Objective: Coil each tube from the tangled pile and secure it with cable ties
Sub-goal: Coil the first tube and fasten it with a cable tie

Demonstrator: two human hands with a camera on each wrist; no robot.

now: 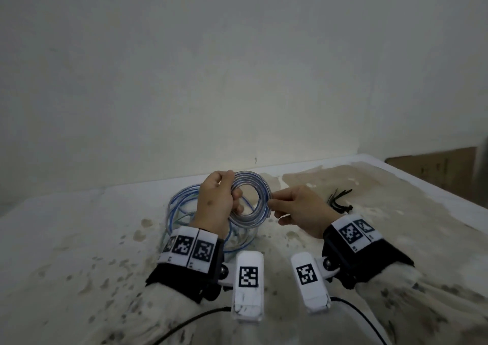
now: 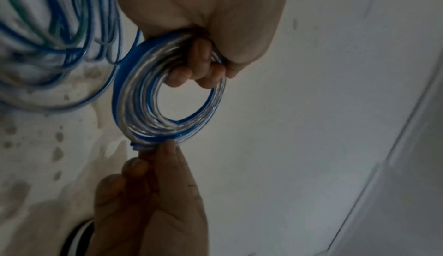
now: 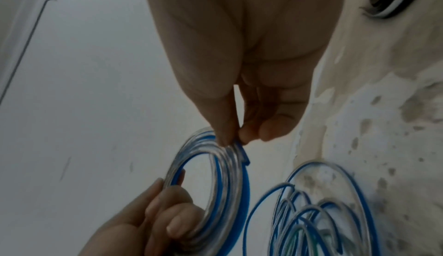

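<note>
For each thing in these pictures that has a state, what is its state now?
Coiled tube: wound in a ring, held up, no tie on it yet.
Left hand: grips the coil's left side.
Right hand: pinches the tube's end at the coil's right side.
Tangled pile: loose on the table, uncoiled.
Cable ties: lying unused to the right.

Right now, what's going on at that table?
A person is coiling tube. The left hand grips a wound coil of clear, blue-striped tube, while the right hand pinches the tube's free end against the coil's edge. More tangled tubes lie behind; the black cable ties wait untouched to the right.
</note>
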